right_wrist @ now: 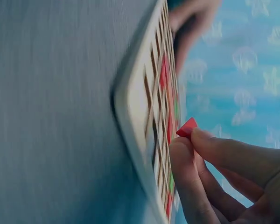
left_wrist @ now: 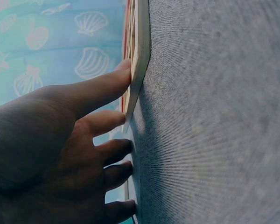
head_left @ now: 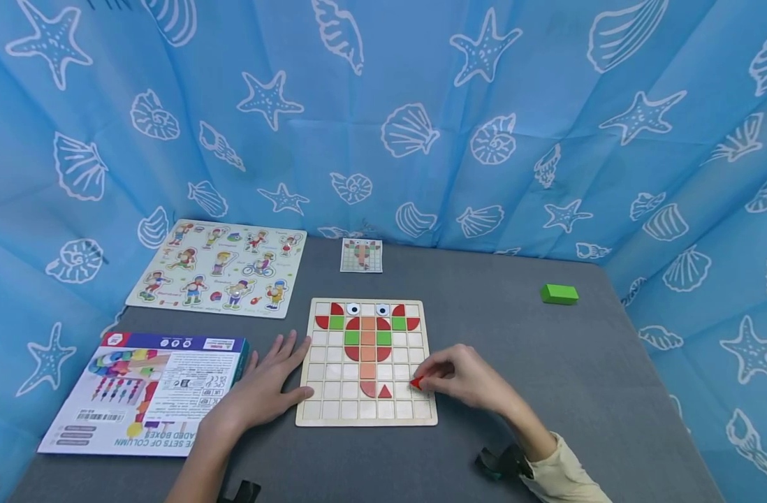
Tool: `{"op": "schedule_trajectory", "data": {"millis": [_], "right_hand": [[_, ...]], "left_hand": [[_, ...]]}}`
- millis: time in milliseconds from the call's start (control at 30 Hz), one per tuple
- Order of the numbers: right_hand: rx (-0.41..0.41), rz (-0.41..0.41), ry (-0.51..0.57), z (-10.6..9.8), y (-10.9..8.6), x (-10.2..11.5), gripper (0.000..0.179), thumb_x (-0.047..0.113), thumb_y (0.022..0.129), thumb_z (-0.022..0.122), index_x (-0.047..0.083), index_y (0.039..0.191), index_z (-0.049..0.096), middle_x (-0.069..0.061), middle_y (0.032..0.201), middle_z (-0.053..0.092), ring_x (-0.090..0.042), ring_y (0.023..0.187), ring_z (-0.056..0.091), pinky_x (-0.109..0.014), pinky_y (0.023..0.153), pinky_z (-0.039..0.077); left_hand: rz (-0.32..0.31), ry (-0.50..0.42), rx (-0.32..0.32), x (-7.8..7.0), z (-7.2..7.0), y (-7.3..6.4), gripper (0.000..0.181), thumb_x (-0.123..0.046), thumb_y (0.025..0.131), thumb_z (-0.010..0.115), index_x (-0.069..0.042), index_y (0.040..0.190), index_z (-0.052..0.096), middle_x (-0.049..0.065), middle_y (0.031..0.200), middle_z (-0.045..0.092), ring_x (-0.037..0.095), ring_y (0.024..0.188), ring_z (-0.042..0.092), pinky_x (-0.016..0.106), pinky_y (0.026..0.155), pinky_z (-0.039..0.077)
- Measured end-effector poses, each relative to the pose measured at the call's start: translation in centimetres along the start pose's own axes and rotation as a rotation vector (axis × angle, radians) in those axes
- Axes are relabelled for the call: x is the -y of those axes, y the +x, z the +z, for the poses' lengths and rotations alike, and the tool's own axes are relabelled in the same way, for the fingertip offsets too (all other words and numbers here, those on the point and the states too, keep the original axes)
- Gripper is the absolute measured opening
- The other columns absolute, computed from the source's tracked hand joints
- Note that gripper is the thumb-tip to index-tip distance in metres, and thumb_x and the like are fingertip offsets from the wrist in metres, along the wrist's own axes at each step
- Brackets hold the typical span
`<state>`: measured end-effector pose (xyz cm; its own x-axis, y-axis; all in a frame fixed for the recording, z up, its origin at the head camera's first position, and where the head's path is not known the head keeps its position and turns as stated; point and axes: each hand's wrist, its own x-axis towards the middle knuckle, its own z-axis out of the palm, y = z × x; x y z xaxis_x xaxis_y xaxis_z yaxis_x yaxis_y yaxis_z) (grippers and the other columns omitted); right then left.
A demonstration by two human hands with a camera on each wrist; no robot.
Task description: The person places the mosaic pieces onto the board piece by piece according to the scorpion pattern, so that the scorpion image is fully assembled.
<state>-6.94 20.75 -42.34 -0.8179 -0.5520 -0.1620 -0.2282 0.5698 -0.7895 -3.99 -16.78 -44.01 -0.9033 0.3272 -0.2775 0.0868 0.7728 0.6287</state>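
A wooden grid board lies on the table, with red, green and orange pieces and two eye pieces set in its squares. My left hand rests at the board's left side with fingers spread; its thumb touches the edge. Over the board's right side, my right hand pinches a small red piece between thumb and forefinger; one pointed corner shows. A red triangle sits in a lower square, beside a red rounded piece.
Behind the board lies a small pattern card. A picture puzzle board is at the back left, with a flat printed box in front of it. A green block stands at the far right. A blue shell-print curtain hangs behind.
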Motion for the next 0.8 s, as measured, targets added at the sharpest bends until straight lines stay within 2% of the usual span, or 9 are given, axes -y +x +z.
{"op": "schedule_trajectory", "data": {"millis": [167,333,567,800], "right_hand": [[0.075,-0.045,0.001,2.6,0.4,1.5,0.007,0.010,0.094,0.084,0.010,0.101,0.087,0.000,0.093,0.084,0.003,0.074,0.064,-0.017,0.070,0.055],[0.075,-0.066,-0.027,4.4,0.9,2.3,0.005,0.013,0.092,0.087,0.011,0.097,0.086,0.003,0.087,0.083,0.006,0.069,0.060,-0.015,0.067,0.052],[0.035,-0.087,-0.122,5.1,1.3,2.8,0.007,0.014,0.090,0.090,0.012,0.087,0.083,0.008,0.072,0.074,0.009,0.063,0.052,-0.014,0.062,0.047],[0.023,-0.095,-0.186,5.0,1.3,2.8,0.008,0.014,0.090,0.089,0.011,0.087,0.082,0.008,0.070,0.071,0.009,0.064,0.050,-0.014,0.061,0.046]], "left_hand": [[-0.005,-0.006,0.003,-0.1,-0.1,0.0,0.088,-0.037,0.101,0.077,-0.012,0.172,0.032,0.024,0.181,0.018,0.052,0.169,0.010,0.085,0.126,0.004],[-0.009,-0.005,0.006,-0.1,-0.1,0.0,0.088,-0.037,0.101,0.077,-0.013,0.172,0.031,0.024,0.181,0.018,0.052,0.169,0.009,0.084,0.126,0.004],[-0.006,0.002,0.005,0.0,0.0,0.1,0.089,-0.037,0.101,0.077,-0.012,0.172,0.031,0.024,0.181,0.018,0.052,0.169,0.009,0.085,0.126,0.004],[-0.007,0.005,0.003,0.0,-0.1,0.2,0.088,-0.037,0.101,0.077,-0.012,0.172,0.032,0.024,0.181,0.019,0.052,0.169,0.009,0.085,0.126,0.004]]}}
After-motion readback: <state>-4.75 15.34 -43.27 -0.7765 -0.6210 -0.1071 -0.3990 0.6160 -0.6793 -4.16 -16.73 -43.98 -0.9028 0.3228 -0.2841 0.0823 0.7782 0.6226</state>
